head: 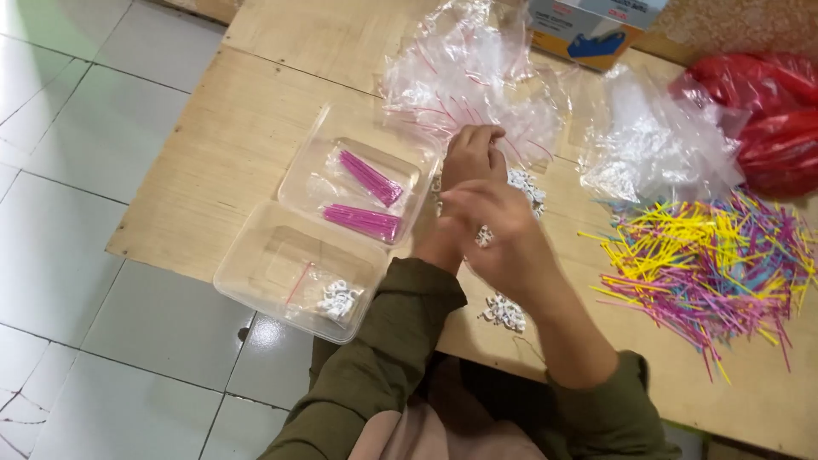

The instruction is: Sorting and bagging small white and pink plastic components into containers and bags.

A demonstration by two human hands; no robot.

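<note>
lying just beyond left hand: small clear bags.

A pile of small clear zip bags with thin red seal lines lay at the far side of my desk, just beyond my hands. Behind it stood a cardboard box, white and blue, cut off by the top edge. To the right sat a crumpled clear plastic bag, and past that a red plastic bag. In the clear trays on my left lay two little bags of pink sticks and one bag of white beads.
</note>
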